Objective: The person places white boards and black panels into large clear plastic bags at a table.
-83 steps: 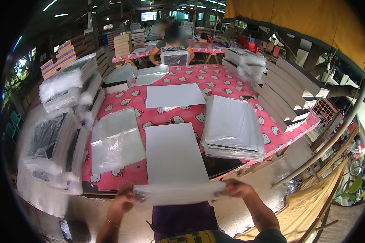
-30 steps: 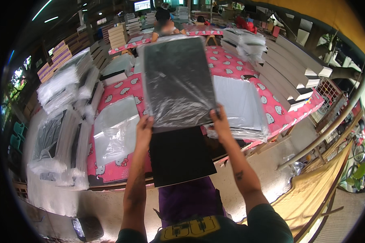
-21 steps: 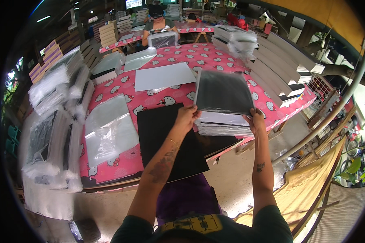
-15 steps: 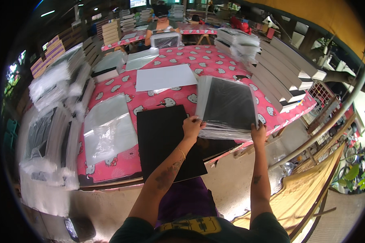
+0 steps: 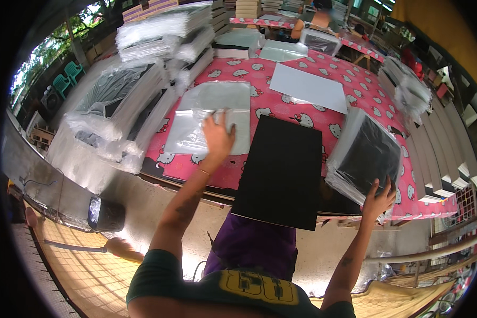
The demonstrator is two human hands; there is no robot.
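Note:
My left hand (image 5: pixel 218 136) lies flat on a pile of clear plastic bags (image 5: pixel 212 119) on the table's left part, fingers spread. A black board (image 5: pixel 282 169) rests in front of me, its near edge hanging over the table's rim. To its right stands a stack of bagged black boards (image 5: pixel 367 159); my right hand (image 5: pixel 379 199) presses on that stack's near edge, fingers apart, holding nothing.
The table (image 5: pixel 323 119) has a pink patterned cloth. A white sheet (image 5: pixel 308 87) lies farther back. Heaps of plastic-wrapped goods (image 5: pixel 127 100) crowd the left side. White stacks (image 5: pixel 408 87) line the right. A person (image 5: pixel 314 18) sits at the far end.
A bagged black board I held up with both hands went down onto the right stack. My left hand has since let go and moved left onto the clear bags.

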